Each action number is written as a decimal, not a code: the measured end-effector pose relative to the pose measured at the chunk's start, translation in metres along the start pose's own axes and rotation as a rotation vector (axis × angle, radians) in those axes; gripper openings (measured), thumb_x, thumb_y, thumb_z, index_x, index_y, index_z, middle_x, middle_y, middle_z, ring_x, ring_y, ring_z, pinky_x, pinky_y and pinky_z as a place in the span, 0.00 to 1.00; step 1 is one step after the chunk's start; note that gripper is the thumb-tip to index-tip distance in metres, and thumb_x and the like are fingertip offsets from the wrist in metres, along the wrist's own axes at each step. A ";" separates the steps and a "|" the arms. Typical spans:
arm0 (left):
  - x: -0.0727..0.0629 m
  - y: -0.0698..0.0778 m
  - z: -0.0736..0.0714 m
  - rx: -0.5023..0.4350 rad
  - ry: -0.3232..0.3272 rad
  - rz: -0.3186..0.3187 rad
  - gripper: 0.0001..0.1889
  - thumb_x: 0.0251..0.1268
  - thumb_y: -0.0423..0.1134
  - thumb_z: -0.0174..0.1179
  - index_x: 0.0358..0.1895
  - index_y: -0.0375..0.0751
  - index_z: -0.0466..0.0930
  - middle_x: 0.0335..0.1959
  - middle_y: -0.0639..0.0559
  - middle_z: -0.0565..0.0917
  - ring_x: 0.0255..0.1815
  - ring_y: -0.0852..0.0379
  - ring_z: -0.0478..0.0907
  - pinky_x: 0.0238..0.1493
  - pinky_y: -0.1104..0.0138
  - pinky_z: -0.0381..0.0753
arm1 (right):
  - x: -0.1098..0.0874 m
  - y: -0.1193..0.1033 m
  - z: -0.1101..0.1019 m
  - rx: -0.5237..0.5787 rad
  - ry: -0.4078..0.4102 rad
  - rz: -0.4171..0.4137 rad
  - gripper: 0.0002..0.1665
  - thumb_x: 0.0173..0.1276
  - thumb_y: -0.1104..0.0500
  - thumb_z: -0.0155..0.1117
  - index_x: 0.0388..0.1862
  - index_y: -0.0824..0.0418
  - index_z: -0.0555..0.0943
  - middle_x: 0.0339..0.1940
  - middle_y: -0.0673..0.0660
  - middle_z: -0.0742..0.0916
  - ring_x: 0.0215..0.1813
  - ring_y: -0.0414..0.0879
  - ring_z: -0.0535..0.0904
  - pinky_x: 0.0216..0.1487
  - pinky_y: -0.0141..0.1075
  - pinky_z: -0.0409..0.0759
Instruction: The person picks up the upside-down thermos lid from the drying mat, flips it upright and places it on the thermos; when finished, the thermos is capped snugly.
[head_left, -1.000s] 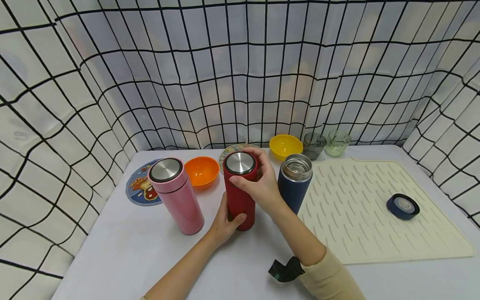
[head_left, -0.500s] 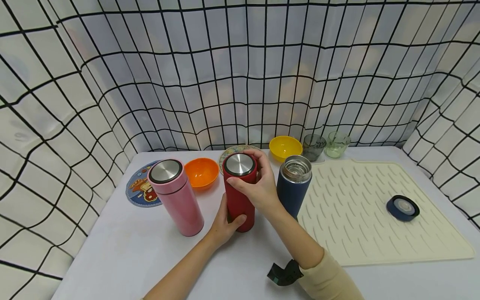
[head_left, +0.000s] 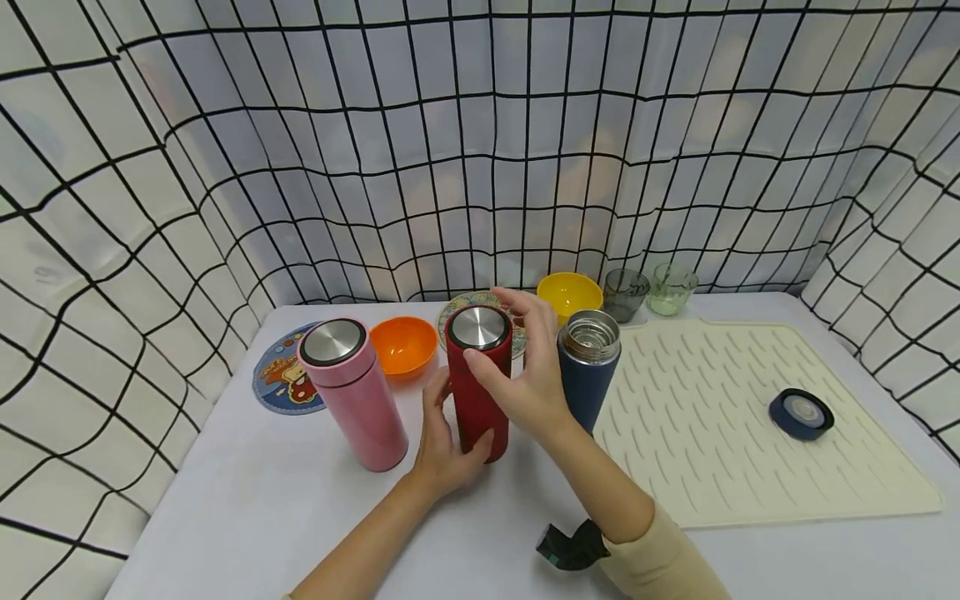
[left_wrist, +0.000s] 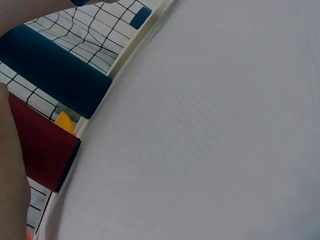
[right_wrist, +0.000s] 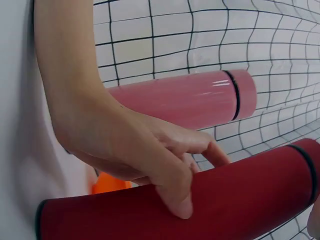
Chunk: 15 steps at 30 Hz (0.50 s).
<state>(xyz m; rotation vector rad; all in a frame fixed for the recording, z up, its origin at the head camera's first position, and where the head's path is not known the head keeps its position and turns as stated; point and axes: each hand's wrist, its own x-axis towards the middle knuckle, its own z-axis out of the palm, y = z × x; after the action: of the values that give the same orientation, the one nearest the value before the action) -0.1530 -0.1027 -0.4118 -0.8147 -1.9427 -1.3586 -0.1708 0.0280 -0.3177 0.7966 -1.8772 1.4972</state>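
1. Working at the red flask [head_left: 478, 412], standing about upright on the tabletop [head_left: 217, 500] between the pink flask [head_left: 362, 408] and the uncapped blue flask [head_left: 587, 383].
2. Judging by the pose, steadying the body low down with the left hand [head_left: 448, 460] while minding the steel-topped cap [head_left: 480, 327] with the right hand [head_left: 534, 390].
3. For doing this well, probably needing to seat the base flat, pressing evenly from both sides rather than pushing the flask over.
4. Also, wisely allowing for the blue flask, standing just beside the right wrist and risking a knock.
5. With the left grip, curving around the body, touching the front with the thumb [right_wrist: 180, 202] and reaching behind with the fingers; leaving a gap at the palm, so seemingly clasping lightly.
6. With the right grip, standing wide apart around the cap, overlapping the front with the thumb and extending the fingers past the far side; not showing for certain any fingertip contact.
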 end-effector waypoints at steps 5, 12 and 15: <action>0.012 0.000 -0.004 0.071 0.102 0.183 0.36 0.45 0.36 0.59 0.54 0.19 0.50 0.55 0.24 0.58 0.60 0.39 0.57 0.63 0.59 0.58 | 0.003 -0.015 -0.006 0.044 0.037 -0.127 0.31 0.57 0.57 0.56 0.58 0.70 0.66 0.57 0.60 0.71 0.58 0.51 0.61 0.54 0.48 0.64; 0.017 0.007 -0.007 0.185 0.158 0.358 0.30 0.56 0.46 0.53 0.51 0.25 0.54 0.56 0.28 0.56 0.61 0.39 0.55 0.61 0.56 0.60 | 0.007 -0.035 -0.027 0.151 0.154 -0.305 0.27 0.60 0.60 0.54 0.50 0.80 0.64 0.51 0.65 0.70 0.56 0.55 0.61 0.53 0.42 0.61; 0.018 0.021 -0.007 0.194 0.158 0.448 0.26 0.57 0.44 0.53 0.50 0.26 0.57 0.55 0.30 0.60 0.60 0.43 0.57 0.60 0.59 0.63 | 0.007 -0.036 -0.042 0.141 0.193 -0.338 0.28 0.61 0.59 0.55 0.48 0.82 0.63 0.52 0.63 0.70 0.56 0.55 0.62 0.56 0.43 0.60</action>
<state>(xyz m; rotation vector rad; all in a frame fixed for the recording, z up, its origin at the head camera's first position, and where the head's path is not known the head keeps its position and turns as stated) -0.1471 -0.1010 -0.3843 -0.9452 -1.6150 -0.9235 -0.1442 0.0621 -0.2827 0.9446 -1.4268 1.4435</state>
